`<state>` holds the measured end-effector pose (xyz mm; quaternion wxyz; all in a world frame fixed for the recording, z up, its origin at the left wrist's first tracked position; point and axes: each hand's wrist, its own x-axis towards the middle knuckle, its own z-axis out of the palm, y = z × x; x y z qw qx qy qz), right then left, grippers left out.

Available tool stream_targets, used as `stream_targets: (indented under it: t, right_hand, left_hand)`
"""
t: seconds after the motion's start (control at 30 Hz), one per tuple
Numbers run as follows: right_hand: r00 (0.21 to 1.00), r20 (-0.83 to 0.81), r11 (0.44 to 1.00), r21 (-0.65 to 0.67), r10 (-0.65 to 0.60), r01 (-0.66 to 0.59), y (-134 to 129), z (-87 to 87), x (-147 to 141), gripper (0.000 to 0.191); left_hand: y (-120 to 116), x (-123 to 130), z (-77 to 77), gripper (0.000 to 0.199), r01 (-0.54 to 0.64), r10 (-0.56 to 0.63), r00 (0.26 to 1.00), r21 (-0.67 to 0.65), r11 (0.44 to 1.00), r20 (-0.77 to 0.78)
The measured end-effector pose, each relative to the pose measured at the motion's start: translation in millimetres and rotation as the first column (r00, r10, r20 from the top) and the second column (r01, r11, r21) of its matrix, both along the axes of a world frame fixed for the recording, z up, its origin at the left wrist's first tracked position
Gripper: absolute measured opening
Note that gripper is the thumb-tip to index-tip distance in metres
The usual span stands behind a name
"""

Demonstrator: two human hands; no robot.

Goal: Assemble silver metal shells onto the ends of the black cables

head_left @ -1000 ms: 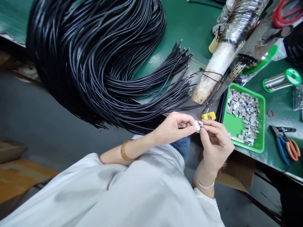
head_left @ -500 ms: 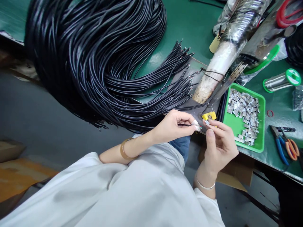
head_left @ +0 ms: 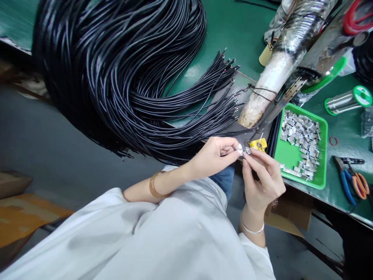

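- Left hand (head_left: 220,155), just right of the frame's centre: thumb and forefinger are pinched together on what seems to be the end of a thin black cable, mostly hidden by the fingers. White coverings (head_left: 239,148) wrap the fingertips, and a tan bangle (head_left: 152,184) circles the forearm.
- Right hand (head_left: 264,175), to the right of the left hand and almost touching it: thumb and fingers grip a small silver connector (head_left: 248,151), which sits in the narrow space between the two hands. A thin silver bracelet (head_left: 251,230) is around the wrist.
- Yellow block (head_left: 258,144), just above the right hand's fingers, near the edge of a green table (head_left: 233,23).
- Green tray (head_left: 323,155), right of the hands: many small silver connectors (head_left: 300,136) lie in it, mostly along its top and right side.
- Black cables (head_left: 131,89), a large bundle filling the upper left and centre, curving so that many stripped ends point right.
- White tube (head_left: 264,87), slanting down from the upper right, with dark wire tied around it.
- Metallic spool (head_left: 344,102) with a green end, far right; below it lie hand tools (head_left: 347,186) with blue and orange handles.
- White shirt (head_left: 175,233) of the wearer, across the bottom.
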<state>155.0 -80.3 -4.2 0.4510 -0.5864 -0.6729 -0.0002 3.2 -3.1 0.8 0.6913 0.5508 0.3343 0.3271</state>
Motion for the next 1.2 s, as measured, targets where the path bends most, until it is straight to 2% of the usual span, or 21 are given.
stream_targets:
  t: [0.1,0.2,0.33,0.43,0.53,0.7,0.77,0.83,0.97,1.07,1.2]
  right_hand:
    - [1.0,-0.013,1.0,-0.003,-0.012,0.012,1,0.6,0,0.036]
    - [0.999,-0.045,1.0,0.001,-0.017,0.017,2,2.5,0,0.027]
    - [0.991,-0.125,0.997,0.053,-0.052,0.059,1,4.9,-1,0.02]
    - [0.994,-0.093,0.989,0.133,-0.054,0.066,1,4.9,-4,0.019]
    - [0.995,-0.084,0.982,0.179,-0.044,0.058,1,2.2,-6,0.021]
    - [0.951,-0.301,0.99,0.093,-0.072,0.104,3,-3.9,-6,0.013]
    - [0.962,-0.265,0.989,0.102,-0.074,0.104,2,-5.1,-6,0.014]
    - [0.986,-0.154,0.981,0.17,-0.068,0.094,0,-6.0,-7,0.018]
    - [0.997,-0.071,0.965,0.264,0.011,0.008,-3,-8.6,-9,0.021]
    - [0.992,-0.123,0.973,0.225,-0.019,0.046,1,-11.0,-9,0.02]
    - [0.965,-0.255,0.988,0.12,-0.068,0.101,6,-12.2,-5,0.014]
  left_hand:
    - [3,-1,-0.4,0.021,0.033,-0.018,0.994,-0.134,0.99,0.106]
    - [5,-2,-1.0,0.021,0.034,-0.011,0.992,-0.184,0.982,0.126]
    - [2,0,-0.1,0.015,0.006,0.005,0.997,-0.134,0.991,0.083]
    - [-2,1,0.9,0.011,-0.009,0.012,0.998,-0.058,0.998,0.057]
    - [-2,1,1.6,0.01,-0.046,0.048,0.997,-0.041,0.998,0.059]
    - [0,0,2.6,0.017,-0.076,0.081,0.993,-0.065,0.995,0.081]
    - [1,1,2.1,0.019,-0.083,0.088,0.993,-0.067,0.994,0.077]
    - [2,1,1.2,0.02,-0.087,0.092,0.993,-0.075,0.993,0.069]
    - [2,1,-0.1,0.02,-0.04,0.047,0.996,-0.104,0.994,0.071]
    - [2,1,0.2,0.021,-0.021,0.032,0.995,-0.109,0.994,0.093]
    - [3,2,0.5,0.019,-0.053,0.067,0.992,-0.129,0.99,0.107]
